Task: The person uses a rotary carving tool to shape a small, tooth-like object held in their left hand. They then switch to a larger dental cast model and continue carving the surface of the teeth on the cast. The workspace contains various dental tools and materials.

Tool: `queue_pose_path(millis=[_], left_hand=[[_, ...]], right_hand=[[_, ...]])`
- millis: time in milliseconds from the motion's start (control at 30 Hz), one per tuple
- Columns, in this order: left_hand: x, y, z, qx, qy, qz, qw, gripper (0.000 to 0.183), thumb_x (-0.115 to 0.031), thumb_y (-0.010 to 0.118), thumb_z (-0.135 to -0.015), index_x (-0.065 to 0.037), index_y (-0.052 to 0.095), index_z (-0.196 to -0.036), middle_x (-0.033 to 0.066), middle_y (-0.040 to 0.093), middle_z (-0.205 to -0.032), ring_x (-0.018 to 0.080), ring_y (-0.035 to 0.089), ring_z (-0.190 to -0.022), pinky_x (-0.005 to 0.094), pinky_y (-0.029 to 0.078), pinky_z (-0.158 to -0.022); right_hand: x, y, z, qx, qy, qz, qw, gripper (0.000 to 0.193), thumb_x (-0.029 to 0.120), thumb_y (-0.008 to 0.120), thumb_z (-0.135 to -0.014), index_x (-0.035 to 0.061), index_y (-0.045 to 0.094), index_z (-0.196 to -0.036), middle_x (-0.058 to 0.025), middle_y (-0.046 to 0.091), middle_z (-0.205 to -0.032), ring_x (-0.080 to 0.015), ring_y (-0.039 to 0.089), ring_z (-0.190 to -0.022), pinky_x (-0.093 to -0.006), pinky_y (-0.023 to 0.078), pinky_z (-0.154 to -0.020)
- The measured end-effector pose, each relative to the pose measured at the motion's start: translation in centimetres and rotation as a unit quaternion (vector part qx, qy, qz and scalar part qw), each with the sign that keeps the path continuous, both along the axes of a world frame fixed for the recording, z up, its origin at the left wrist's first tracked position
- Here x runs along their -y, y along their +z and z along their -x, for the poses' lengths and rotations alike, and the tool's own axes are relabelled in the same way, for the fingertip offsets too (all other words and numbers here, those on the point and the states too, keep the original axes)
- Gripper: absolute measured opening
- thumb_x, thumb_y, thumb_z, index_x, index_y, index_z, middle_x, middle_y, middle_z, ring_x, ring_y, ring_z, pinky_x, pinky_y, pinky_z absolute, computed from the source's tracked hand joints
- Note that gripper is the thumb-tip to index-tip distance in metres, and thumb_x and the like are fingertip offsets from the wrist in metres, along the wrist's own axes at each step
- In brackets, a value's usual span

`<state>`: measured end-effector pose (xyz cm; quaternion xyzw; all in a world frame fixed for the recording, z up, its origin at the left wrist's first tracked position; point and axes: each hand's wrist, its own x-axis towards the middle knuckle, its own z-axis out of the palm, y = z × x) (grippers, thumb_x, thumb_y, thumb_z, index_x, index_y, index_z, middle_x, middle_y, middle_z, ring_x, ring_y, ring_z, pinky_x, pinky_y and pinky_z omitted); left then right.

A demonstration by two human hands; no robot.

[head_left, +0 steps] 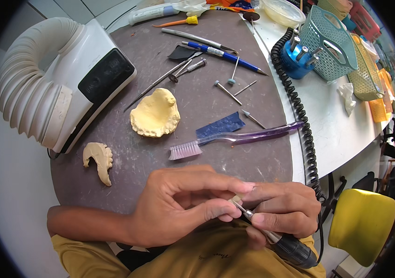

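My left hand [174,201] pinches a small beige piece [236,199] between thumb and fingers, which partly hide it. In my right hand [286,207] is a rotary handpiece [294,250] with a black rear end and a metal nose. Its slim tip meets the beige piece or lies very close to it; which, I cannot tell. The fingertips of both hands come together there. Beyond them a purple brush [241,137] with pale bristles lies on the grey mat [248,164]. Farther left are a yellowish plaster dental cast [154,113] and a curved beige tooth piece [99,160].
A white machine with a ribbed hose [25,88] stands at the left. Several burs [227,92], a blue pen [227,56], a metal knife [197,39] and a blue strip [220,125] lie on the mat. A coiled black cord [295,102], blue bur holder [295,58] and baskets [329,41] line the right.
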<state>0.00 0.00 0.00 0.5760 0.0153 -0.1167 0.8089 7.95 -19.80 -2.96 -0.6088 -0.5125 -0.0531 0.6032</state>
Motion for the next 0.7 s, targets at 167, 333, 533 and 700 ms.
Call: queue_pose_path(millis=[167, 333, 533, 700], left_hand=[[-0.07, 0.23, 0.11, -0.004, -0.004, -0.012, 1.000, 0.028, 0.007, 0.061, -0.089, 0.005, 0.064, -0.117, 0.0130, 0.063, -0.102, 0.0150, 0.067, -0.091, 0.0242, 0.055, -0.083], [-0.09, 0.34, -0.14, 0.000, 0.010, -0.023, 1.000, 0.025, 0.007, 0.063, -0.087, 0.008, 0.063, -0.112, 0.0151, 0.063, -0.094, 0.0216, 0.069, -0.090, 0.0303, 0.061, -0.081], [0.06, 0.30, -0.13, -0.019, 0.002, -0.016, 1.000, 0.027, 0.007, 0.060, -0.089, 0.010, 0.060, -0.115, 0.0169, 0.062, -0.102, 0.0244, 0.069, -0.095, 0.0312, 0.061, -0.083], [0.23, 0.23, -0.21, -0.019, 0.004, -0.009, 1.000, 0.026, 0.007, 0.060, -0.089, 0.010, 0.060, -0.115, 0.0179, 0.062, -0.105, 0.0244, 0.069, -0.096, 0.0315, 0.061, -0.084]], right_hand=[[0.14, 0.28, 0.41, -0.047, 0.011, -0.010, 0.999, 0.030, 0.003, 0.082, -0.068, 0.0001, 0.064, -0.092, -0.0082, 0.062, -0.073, -0.0329, 0.072, -0.083, -0.0423, 0.062, -0.074], [-0.05, -0.11, 0.25, -0.026, 0.010, -0.023, 0.999, 0.027, 0.002, 0.080, -0.071, -0.0005, 0.062, -0.090, -0.0091, 0.062, -0.073, -0.0332, 0.072, -0.082, -0.0396, 0.062, -0.068], [0.08, -0.26, 0.08, -0.054, 0.016, -0.047, 0.997, 0.025, 0.003, 0.080, -0.073, -0.0003, 0.061, -0.089, -0.0095, 0.061, -0.074, -0.0324, 0.072, -0.081, -0.0352, 0.062, -0.061], [0.09, -0.12, 0.03, -0.042, 0.007, -0.029, 0.999, 0.026, 0.003, 0.080, -0.073, -0.0004, 0.062, -0.090, -0.0095, 0.062, -0.075, -0.0318, 0.072, -0.081, -0.0340, 0.062, -0.061]])
